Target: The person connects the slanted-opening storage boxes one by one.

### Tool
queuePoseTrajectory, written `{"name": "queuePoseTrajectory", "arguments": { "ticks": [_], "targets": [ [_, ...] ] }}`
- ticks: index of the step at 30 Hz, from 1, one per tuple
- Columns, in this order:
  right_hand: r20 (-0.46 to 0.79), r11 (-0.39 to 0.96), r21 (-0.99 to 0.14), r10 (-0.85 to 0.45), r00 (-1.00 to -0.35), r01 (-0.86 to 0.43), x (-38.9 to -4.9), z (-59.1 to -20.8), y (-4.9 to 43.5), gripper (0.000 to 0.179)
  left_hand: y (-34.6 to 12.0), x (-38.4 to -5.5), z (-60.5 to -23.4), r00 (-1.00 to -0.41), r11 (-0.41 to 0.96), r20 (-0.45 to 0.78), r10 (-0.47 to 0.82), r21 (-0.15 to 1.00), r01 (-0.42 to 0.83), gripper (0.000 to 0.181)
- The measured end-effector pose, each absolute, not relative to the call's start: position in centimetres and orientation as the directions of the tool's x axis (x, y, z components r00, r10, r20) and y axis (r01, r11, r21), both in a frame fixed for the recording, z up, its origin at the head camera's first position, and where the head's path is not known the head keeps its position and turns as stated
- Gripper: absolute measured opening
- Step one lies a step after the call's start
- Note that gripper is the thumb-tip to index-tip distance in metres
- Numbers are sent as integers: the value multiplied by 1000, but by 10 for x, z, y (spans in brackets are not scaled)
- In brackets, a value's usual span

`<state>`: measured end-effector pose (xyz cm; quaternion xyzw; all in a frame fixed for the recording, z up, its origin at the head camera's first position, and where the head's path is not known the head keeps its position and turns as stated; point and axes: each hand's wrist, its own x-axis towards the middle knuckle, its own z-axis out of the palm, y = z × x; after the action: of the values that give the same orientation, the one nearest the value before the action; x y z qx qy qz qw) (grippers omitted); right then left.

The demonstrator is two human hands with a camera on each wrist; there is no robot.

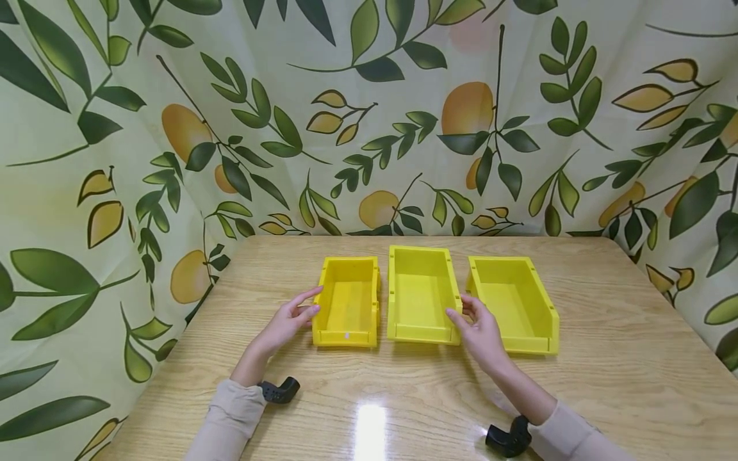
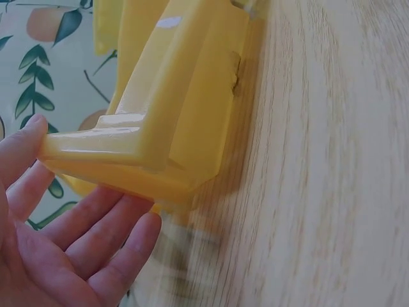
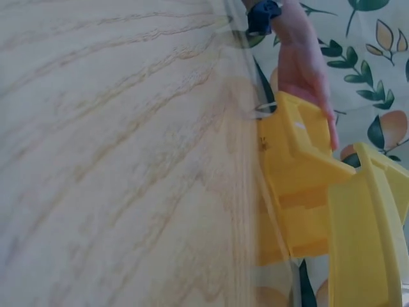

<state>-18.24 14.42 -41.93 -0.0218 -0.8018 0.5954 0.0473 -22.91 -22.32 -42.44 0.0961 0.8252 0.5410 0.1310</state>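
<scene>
Three yellow open-front storage bins stand side by side. My left hand (image 1: 290,318) touches the outer left side of the deeper-yellow left bin (image 1: 348,301), fingers extended along its wall and thumb at the rim. In the left wrist view, the fingertips (image 2: 144,233) lie against that wall. With thumb and fingers, my right hand (image 1: 480,330) grips the right side wall of the middle bin (image 1: 419,291), near its front corner. The right bin (image 1: 513,307) is just beyond that hand, partly hidden by it. The right wrist view shows the middle bin (image 3: 364,236) beside the left one.
A wooden table (image 1: 323,403) carries the bins. A cloth printed with leaves and fruit (image 1: 403,160) hangs behind and along the sides. Black devices (image 1: 280,390) are worn at both wrists.
</scene>
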Motion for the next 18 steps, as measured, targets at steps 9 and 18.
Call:
{"name": "queuePoseTrajectory", "arguments": {
  "ticks": [9, 18],
  "targets": [
    [53, 248, -968, 91, -994, -29, -183, -411, 145, 47, -222, -230, -424, -948, 401, -124, 292, 916, 4, 56],
    [22, 249, -969, 88, -996, 0, -184, -408, 144, 48, -223, -228, -424, -947, 399, -123, 297, 917, 6, 58]
  ]
}}
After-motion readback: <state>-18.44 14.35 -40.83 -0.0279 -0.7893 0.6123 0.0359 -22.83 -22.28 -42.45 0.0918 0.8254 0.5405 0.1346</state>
